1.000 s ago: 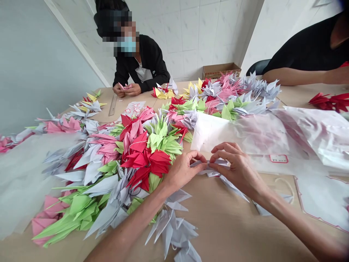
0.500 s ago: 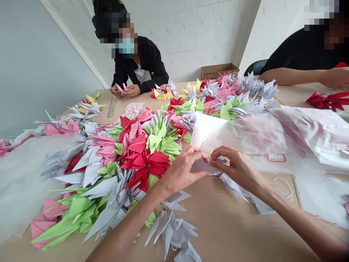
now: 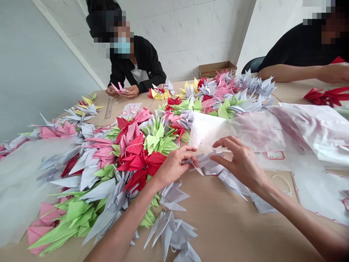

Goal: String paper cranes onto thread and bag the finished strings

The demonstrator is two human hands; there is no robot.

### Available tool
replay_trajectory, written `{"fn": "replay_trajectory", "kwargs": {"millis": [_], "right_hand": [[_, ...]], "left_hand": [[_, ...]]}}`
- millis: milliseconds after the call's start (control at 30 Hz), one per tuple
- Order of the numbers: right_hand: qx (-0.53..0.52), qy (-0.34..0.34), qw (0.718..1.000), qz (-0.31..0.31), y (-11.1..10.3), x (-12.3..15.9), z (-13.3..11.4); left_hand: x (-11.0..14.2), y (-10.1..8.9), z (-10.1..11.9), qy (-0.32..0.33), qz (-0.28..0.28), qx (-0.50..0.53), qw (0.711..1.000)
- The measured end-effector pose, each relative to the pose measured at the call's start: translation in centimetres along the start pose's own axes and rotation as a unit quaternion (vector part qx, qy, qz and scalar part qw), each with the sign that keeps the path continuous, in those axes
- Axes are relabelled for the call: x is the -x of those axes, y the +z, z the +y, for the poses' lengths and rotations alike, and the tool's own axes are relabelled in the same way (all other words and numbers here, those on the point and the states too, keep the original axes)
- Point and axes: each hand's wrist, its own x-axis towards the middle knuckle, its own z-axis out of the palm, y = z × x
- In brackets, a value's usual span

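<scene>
My left hand (image 3: 173, 164) pinches a pale grey folded paper crane (image 3: 196, 168) between thumb and fingertips. Close by on the right, my right hand (image 3: 240, 160) has its thumb and fingers apart over more pale grey cranes (image 3: 231, 182); whether its thumb touches the paper I cannot tell. Left of my left hand lies a big heap of paper cranes, with red ones (image 3: 136, 158), green ones (image 3: 159, 134) and pink ones (image 3: 105, 153). Another pale grey group (image 3: 170, 231) lies below my hands, with a bit of white string showing.
Clear plastic bags (image 3: 256, 131) lie behind my right hand, and another plastic sheet (image 3: 21, 185) lies at left. Across the table (image 3: 226, 225), one person (image 3: 147, 65) holds a pink crane; another person's arm (image 3: 294, 72) rests at right. A cardboard box (image 3: 216, 69) stands behind.
My hands have moved apart. The left has shifted slightly left with the grey crane; the right hand's fingers have spread. The view has shifted slightly.
</scene>
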Motion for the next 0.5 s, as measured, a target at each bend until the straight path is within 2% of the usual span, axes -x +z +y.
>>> {"fn": "replay_trajectory", "kwargs": {"millis": [100, 167, 300, 500], "right_hand": [[0.006, -0.003, 1.000, 0.007, -0.61, -0.15, -0.11], [0.010, 0.008, 1.000, -0.012, -0.89, -0.20, -0.09], [0.004, 0.067, 0.995, -0.079, -0.91, -0.18, 0.12], [-0.044, 0.134, 0.983, -0.115, -0.51, -0.37, 0.62]], "left_hand": [[-0.12, -0.13, -0.62, -0.006, -0.008, 0.055, 0.998], [-0.21, -0.16, -0.90, -0.006, -0.008, 0.071, 0.997], [-0.31, -0.20, -1.01, -0.002, -0.013, 0.083, 0.996], [-0.20, -0.16, -1.11, 0.002, -0.037, 0.108, 0.993]]}}
